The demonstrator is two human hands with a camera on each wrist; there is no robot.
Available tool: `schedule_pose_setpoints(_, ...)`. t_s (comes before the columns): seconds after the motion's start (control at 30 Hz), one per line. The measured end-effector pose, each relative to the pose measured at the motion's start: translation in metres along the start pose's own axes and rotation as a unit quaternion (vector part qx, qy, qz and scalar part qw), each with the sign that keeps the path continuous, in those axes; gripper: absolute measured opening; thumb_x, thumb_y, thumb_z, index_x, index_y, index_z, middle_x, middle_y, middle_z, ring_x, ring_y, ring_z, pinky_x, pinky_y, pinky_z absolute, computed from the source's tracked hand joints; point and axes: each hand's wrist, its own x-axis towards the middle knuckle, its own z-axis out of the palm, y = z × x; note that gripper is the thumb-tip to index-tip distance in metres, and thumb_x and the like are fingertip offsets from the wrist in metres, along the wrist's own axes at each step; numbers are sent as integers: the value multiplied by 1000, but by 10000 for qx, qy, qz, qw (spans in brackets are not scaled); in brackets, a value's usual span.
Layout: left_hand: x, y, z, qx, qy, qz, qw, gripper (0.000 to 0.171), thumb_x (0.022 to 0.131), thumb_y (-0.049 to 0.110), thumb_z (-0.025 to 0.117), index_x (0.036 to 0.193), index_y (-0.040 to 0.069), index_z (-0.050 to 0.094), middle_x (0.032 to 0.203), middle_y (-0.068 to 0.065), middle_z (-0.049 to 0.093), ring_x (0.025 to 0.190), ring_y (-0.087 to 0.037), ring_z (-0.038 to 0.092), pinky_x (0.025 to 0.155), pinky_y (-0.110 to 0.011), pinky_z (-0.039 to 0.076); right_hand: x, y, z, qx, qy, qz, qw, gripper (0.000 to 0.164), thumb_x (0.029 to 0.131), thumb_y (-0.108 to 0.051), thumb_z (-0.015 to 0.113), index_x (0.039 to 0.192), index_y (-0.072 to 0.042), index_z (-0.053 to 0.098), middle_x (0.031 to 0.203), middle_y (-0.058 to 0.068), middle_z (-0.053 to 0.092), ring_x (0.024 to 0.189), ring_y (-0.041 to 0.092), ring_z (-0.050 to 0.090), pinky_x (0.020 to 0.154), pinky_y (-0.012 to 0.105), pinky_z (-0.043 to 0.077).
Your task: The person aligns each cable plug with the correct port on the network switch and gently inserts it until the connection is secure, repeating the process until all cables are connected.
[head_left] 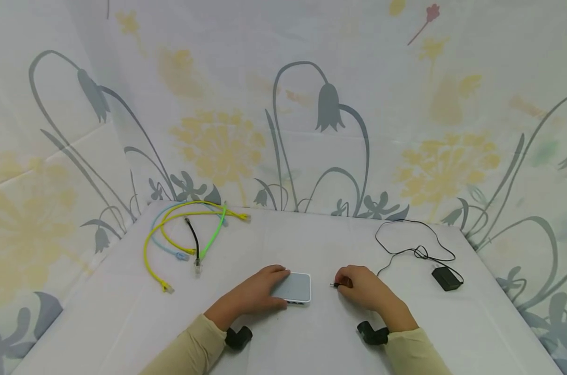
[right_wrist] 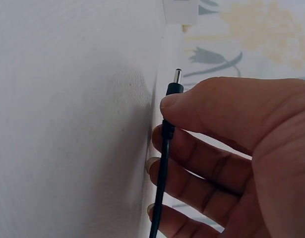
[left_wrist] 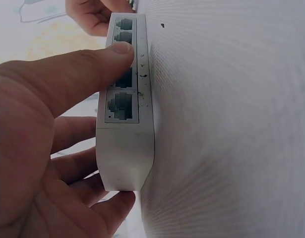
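My left hand [head_left: 255,292] grips a small white network switch [head_left: 297,287] with a grey top, which lies flat on the table. In the left wrist view the thumb presses across its row of ports [left_wrist: 121,106], partly covering them, while the fingers reach round the far side and end. To the right, apart from the switch, my right hand [head_left: 365,287] pinches a black barrel power plug [right_wrist: 175,90] between thumb and fingers. Its silver tip points away from the fingers toward the switch. The thin black cord [right_wrist: 162,173] trails back past the curled fingers.
A black power adapter [head_left: 446,278] lies at the right, its cord [head_left: 417,252] looped behind it. At the back left are yellow [head_left: 148,255], light blue [head_left: 159,244], green [head_left: 213,238] and black [head_left: 194,237] network cables. A flower-patterned cloth [head_left: 283,156] hangs behind the white table [head_left: 307,344].
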Motion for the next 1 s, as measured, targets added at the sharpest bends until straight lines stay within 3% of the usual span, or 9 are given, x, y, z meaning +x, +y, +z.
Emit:
schedule_pose_setpoints(0.4, 0, 0, 0, 7, -14, 65, 10000, 71, 89, 34, 70, 148, 10, 39, 150, -11, 38, 134, -25, 42, 105, -42, 42, 1, -10, 3, -35, 157, -470, 9988, 8, 88, -8, 68, 93, -15, 69, 81, -11, 59, 74, 5, 50, 67, 23, 46)
schedule_pose_setpoints(1.0, 0, -1, 1, 58, -66, 56, 9999, 72, 90, 36, 69, 150, 12, 36, 151, -9, 37, 132, -23, 43, 105, -42, 42, 1, -18, 15, 425, 225, -641, 9968, 9, 90, -16, 68, 97, -18, 72, 88, -7, 66, 79, 3, 55, 70, 23, 49)
